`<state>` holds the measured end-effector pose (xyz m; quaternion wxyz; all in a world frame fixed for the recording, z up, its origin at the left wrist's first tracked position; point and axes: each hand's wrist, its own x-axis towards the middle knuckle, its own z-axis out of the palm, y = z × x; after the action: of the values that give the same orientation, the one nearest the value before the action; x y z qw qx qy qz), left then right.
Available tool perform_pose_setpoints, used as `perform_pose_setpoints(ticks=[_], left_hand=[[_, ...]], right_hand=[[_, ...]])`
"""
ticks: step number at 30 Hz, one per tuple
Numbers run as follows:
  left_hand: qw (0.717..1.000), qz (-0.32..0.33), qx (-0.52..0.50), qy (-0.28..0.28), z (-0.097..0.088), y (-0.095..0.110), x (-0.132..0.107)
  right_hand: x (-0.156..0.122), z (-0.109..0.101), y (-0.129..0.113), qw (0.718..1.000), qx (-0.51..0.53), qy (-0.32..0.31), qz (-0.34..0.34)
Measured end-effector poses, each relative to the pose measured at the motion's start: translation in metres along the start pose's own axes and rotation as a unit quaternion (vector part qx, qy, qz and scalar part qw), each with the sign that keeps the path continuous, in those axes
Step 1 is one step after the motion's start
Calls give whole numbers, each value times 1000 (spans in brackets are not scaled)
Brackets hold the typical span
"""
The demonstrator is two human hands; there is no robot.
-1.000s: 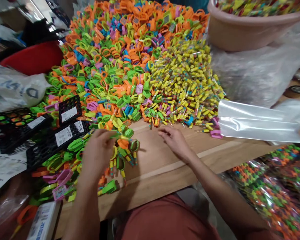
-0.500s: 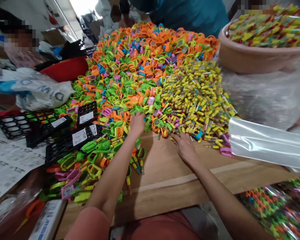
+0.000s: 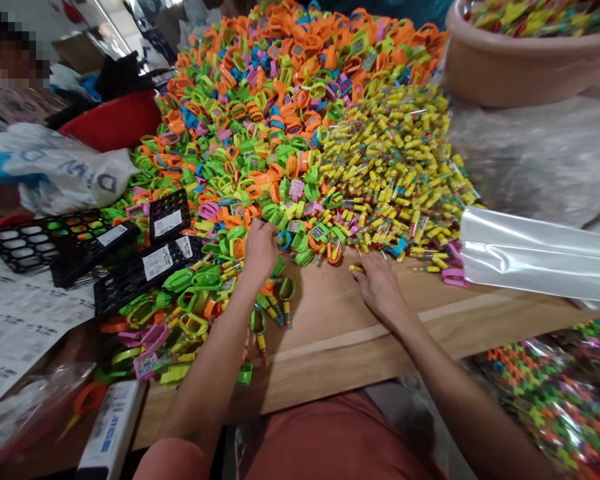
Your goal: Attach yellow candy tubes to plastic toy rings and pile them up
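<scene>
My left hand (image 3: 261, 252) is at the near edge of a big heap of plastic toy watches (image 3: 265, 177), its fingers curled. Whatever it holds is hidden from me. Farther right, my right hand (image 3: 379, 283) rests low over the wooden table (image 3: 325, 313), in front of a pile of small wrapped tubes with yellow ends (image 3: 390, 160). A yellow-ended tube (image 3: 356, 269) shows at its thumb and fingertips, which are drawn together. Beside my left forearm lie several green watches (image 3: 207, 279) and a few loose tubes (image 3: 286, 313).
Black plastic baskets (image 3: 147, 267) with white labels stand at left, near printed sheets (image 3: 15, 333) and a white box (image 3: 113, 427). Clear plastic bags (image 3: 535, 257) lie at right, below a pink tub (image 3: 520, 73). A person (image 3: 20, 100) is at the far left.
The view has tipped downward. My left hand has drawn back slightly from the watches, toward me and left. My right hand has shifted a little right, and the yellow-ended tube shows more clearly.
</scene>
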<state>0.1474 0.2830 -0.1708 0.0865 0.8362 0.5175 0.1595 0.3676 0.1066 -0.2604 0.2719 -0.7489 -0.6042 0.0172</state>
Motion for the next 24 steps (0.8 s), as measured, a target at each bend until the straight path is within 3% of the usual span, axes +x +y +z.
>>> perform_pose_setpoints(ticks=[5, 12, 15, 20, 22, 24], left_hand=[[1000, -11, 7, -10, 1, 7, -9], [995, -36, 60, -74, 7, 20, 6], [995, -28, 57, -73, 6, 19, 2], [990, 41, -138, -11, 1, 18, -32], [967, 25, -252, 2, 4, 19, -48], [922, -26, -386, 7, 10, 20, -59]], right_hand=[[-11, -3, -8, 997, 76, 3, -12], [-18, -3, -18, 992, 125, -15, -26], [-20, -5, -24, 986, 166, -5, -34], [-21, -15, -40, 948, 317, -21, 19], [-20, -17, -46, 929, 367, -34, 38], [-18, -17, -50, 919, 390, -39, 38]])
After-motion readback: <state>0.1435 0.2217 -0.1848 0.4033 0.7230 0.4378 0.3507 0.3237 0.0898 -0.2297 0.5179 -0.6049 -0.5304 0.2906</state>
